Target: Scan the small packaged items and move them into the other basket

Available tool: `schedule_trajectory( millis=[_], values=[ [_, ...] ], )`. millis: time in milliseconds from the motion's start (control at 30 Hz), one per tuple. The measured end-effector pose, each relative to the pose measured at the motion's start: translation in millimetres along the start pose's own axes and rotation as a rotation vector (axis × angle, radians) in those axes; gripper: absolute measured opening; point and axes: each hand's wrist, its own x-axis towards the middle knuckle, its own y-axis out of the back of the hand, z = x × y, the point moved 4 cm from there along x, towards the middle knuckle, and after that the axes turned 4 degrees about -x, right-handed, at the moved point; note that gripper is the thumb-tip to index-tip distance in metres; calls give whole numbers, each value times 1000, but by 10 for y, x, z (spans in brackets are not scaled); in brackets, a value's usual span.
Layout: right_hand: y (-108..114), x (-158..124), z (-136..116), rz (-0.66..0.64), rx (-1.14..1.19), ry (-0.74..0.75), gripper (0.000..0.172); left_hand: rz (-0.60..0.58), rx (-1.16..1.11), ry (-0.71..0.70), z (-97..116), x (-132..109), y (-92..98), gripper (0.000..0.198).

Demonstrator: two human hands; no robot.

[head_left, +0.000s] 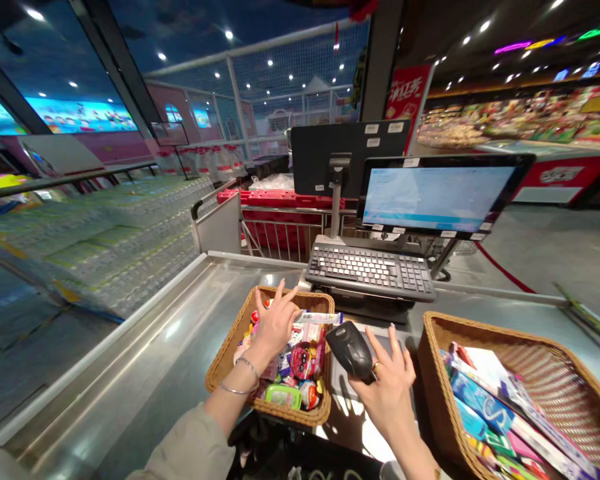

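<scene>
My left hand (275,327) reaches over the smaller wicker basket (225,353), fingers spread, and no item shows in its grasp. Inside lie small packaged goods: a round pink pack (303,360), a green pack (283,396), a red-and-white egg-shaped item (310,395) and others. A black handheld barcode scanner (351,350) rests between the thumb and fingers of my right hand (387,387), its head tilted up and left. Several of that hand's fingers stick out, and the scanner's grip is largely hidden. Right of this hand stands a larger wicker basket (433,373) with boxed goods.
A keyboard (370,270) and a lit monitor (437,197) stand beyond the baskets, beside a second screen seen from behind (350,157). The metal counter (165,353) has a raised edge on the left. A cart (217,220) and bottle stacks (105,240) are behind it.
</scene>
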Motion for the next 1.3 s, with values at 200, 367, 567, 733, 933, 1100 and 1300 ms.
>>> schedule_trajectory(
  millis=[200,367,567,733,933,1100,1300],
  values=[
    [62,-59,62,40,-36,-19,12,9,-66,-46,253,79,-199,23],
    [28,-138,173,65,-70,-47,5,-23,-77,-51,287,104,-430,23],
    [-5,-165,171,48,-74,-39,5,-30,-55,-66,236,122,-541,22],
    [3,-148,124,24,-49,-51,6,-33,-44,-60,178,113,-594,22],
    [-15,-130,113,-3,-27,-45,6,-47,-49,-47,154,119,-586,23],
    [-21,-126,111,-8,-11,-34,5,-60,-64,-33,165,143,-564,23],
    [6,-97,128,-3,-5,-34,9,-48,-77,-35,176,173,-539,23]
  ],
)
